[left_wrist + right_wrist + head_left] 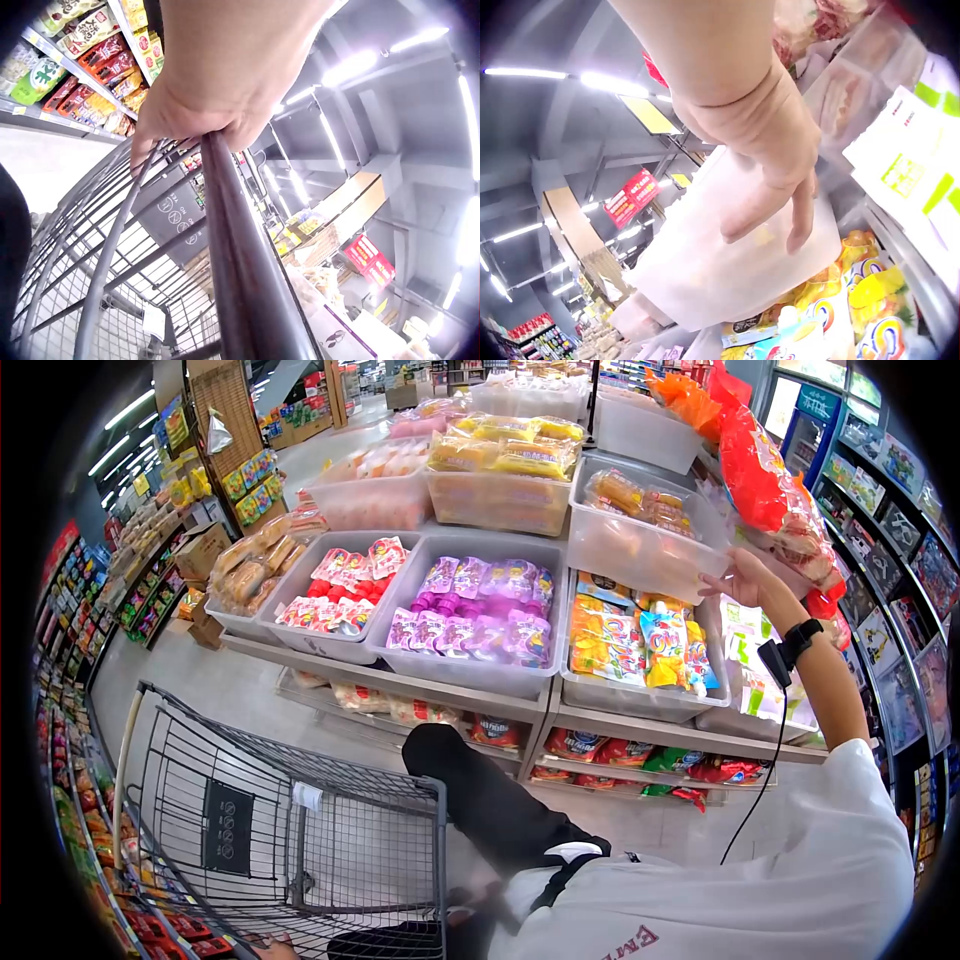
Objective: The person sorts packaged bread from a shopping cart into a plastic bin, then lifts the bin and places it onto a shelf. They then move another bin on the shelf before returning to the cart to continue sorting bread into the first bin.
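My left hand (202,112) is wrapped round the dark bar (236,247) of the shopping cart (300,730); in the head view only a bit of this hand (275,950) shows at the bottom edge. The right hand (745,582) is at the right end of a raised translucent bin (640,550) with packaged bread inside. Seen from the right wrist, that hand (769,165) hangs with fingers spread and slightly bent by the wall of the bin (735,247); whether they touch it I cannot tell. Yellow pouches (605,640) lie in a bin below.
Bins of purple pouches (480,610), red-and-white pouches (345,585) and yellow packs (535,455) stand left of the raised bin. A large red bag (765,470) rises behind the right hand. Bagged goods (600,745) fill the lower shelf; the person's dark-clad leg (480,790) is beside the cart.
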The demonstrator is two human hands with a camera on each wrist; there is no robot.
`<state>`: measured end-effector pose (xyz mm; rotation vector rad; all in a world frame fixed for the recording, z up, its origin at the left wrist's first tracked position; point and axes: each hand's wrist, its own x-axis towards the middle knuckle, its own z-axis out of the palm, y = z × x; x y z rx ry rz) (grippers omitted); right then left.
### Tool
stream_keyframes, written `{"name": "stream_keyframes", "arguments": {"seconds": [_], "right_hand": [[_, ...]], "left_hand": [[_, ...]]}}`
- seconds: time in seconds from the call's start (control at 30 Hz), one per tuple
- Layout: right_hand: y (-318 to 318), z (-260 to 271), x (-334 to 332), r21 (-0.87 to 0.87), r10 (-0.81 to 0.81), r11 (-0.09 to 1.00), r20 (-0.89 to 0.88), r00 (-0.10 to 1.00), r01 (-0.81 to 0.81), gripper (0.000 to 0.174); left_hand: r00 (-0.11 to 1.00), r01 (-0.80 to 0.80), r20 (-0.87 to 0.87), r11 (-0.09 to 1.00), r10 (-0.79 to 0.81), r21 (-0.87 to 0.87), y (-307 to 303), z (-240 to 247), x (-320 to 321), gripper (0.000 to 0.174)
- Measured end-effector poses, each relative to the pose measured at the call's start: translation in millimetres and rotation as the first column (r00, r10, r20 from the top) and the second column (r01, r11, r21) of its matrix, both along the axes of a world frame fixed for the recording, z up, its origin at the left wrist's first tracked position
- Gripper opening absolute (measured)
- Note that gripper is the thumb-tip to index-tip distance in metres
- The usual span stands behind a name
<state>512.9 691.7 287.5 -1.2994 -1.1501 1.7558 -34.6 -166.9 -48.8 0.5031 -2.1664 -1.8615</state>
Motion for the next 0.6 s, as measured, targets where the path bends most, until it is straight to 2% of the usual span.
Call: {"name": "stream_keyframes", "arguments": {"seconds": [0.03, 0.07, 0.1, 0.13, 0.17, 0.2, 0.27, 0.3, 0.37, 0.4, 0.43, 0.47, 0.53, 0.57, 0.6], "right_hand": [[0.6, -1.4, -7.1, -0.003, 0.005, 1.000, -0.002, 1.000, -0.005, 0.052], [3.0, -1.1, -14.5, 0.011, -0.095, 0.995, -0.214, 0.972, 0.099, 0.055], [4.7, -0.1, -21.4, 0.003, -0.187, 0.978, -0.416, 0.890, 0.207, 0.058], [7.1, -1.5, -23.8, -0.004, -0.202, 0.976, -0.414, 0.888, 0.220, 0.058], [10.9, -2.0, -25.6, -0.034, -0.173, 0.983, -0.500, 0.848, 0.181, 0.063], [12.6, -3.0, -26.5, -0.059, -0.151, 0.988, -0.582, 0.799, 0.144, 0.068], [-7.2, 3.0, -44.1, -0.046, -0.167, 0.984, -0.576, 0.800, 0.172, 0.073], [-12.7, 4.9, -51.4, -0.020, -0.151, 0.985, -0.574, 0.805, 0.170, 0.079], [4.0, 7.4, -56.2, -0.002, -0.132, 0.987, -0.588, 0.798, 0.162, 0.078], [7.5, 8.2, -59.8, 0.030, -0.097, 0.989, -0.599, 0.795, 0.144, 0.077], [-3.2, 15.8, -71.6, 0.053, -0.150, 0.974, -0.586, 0.796, 0.222, 0.070], [-2.6, 14.2, -76.9, 0.049, -0.154, 0.973, -0.586, 0.795, 0.225, 0.070], [11.1, 15.2, -85.6, 0.043, -0.150, 0.977, -0.550, 0.821, 0.207, 0.062], [19.8, 10.6, -92.4, 0.044, -0.154, 0.976, -0.550, 0.821, 0.213, 0.062], [31.7, 1.4, -95.0, 0.150, -0.045, 0.978, -0.539, 0.841, 0.148, 0.064]], "left_hand": [[1.000, 0.006, -0.003, 1.000, -0.006, 0.003, -7.2, -4.5, -3.1, 0.055], [1.000, 0.013, -0.002, 1.000, -0.013, 0.008, -12.0, -10.5, -5.8, 0.055], [1.000, 0.022, 0.004, 1.000, -0.022, 0.009, -17.0, -16.2, -8.3, 0.055], [0.999, 0.030, 0.015, 0.999, -0.030, 0.022, -14.4, -14.5, -7.7, 0.055], [1.000, 0.018, 0.012, 1.000, -0.018, 0.001, -11.9, -12.7, -4.9, 0.052], [0.999, 0.040, 0.013, 0.999, -0.040, -0.007, 8.9, 9.7, 14.2, 0.052], [0.996, 0.023, -0.091, 1.000, -0.021, 0.019, 41.2, 53.4, 48.3, 0.030], [0.997, 0.073, -0.021, 0.997, -0.072, 0.017, 36.6, 53.0, 46.0, 0.044], [0.994, 0.104, 0.018, 0.994, -0.104, -0.030, 27.3, 44.6, 39.7, 0.045], [0.993, 0.119, 0.027, 0.988, -0.117, -0.099, 20.7, 39.5, 36.0, 0.046], [0.989, 0.145, 0.042, 0.971, -0.140, -0.189, 13.6, 35.1, 32.7, 0.046], [0.986, 0.167, 0.053, 0.942, -0.159, -0.290, 4.9, 29.9, 31.1, 0.047], [0.973, 0.224, 0.087, 0.780, -0.214, -0.585, -17.4, 19.8, 27.2, 0.048], [0.965, 0.236, 0.102, 0.639, -0.240, -0.732, -28.6, 14.3, 24.9, 0.049], [0.957, 0.230, 0.107, 0.479, -0.271, -0.847, -35.3, 9.7, 20.8, 0.049]]}}
